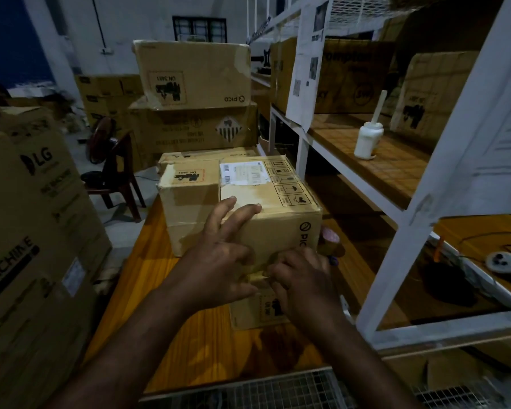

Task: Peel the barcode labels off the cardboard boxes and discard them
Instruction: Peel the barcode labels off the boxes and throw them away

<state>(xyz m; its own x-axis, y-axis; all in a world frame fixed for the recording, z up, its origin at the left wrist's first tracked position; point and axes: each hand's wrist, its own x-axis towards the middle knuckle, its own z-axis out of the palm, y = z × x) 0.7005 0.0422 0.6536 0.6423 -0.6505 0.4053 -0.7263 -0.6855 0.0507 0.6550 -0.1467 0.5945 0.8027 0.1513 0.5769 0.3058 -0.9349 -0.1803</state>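
A brown PICO cardboard box point(281, 208) stands on the wooden table point(165, 320) in front of me. A white barcode label point(244, 172) is stuck on its top, toward the far edge. My left hand point(219, 261) lies on the box's near top edge with its fingers spread and fairly straight. My right hand point(304, 278) is at the box's near face, fingers curled, pinching a strip of brown tape point(258, 277) that lifts off the cardboard. A second, smaller box point(189, 199) sits against the first on its left.
Stacked PICO boxes point(194, 75) rise behind the table. A large LG box point(33, 231) stands at the left, a dark chair point(115, 175) beyond it. A white shelf rack point(401, 231) at the right holds boxes, a white bottle point(366, 140) and a controller point(505, 261). A tape roll point(331, 240) lies beside the box.
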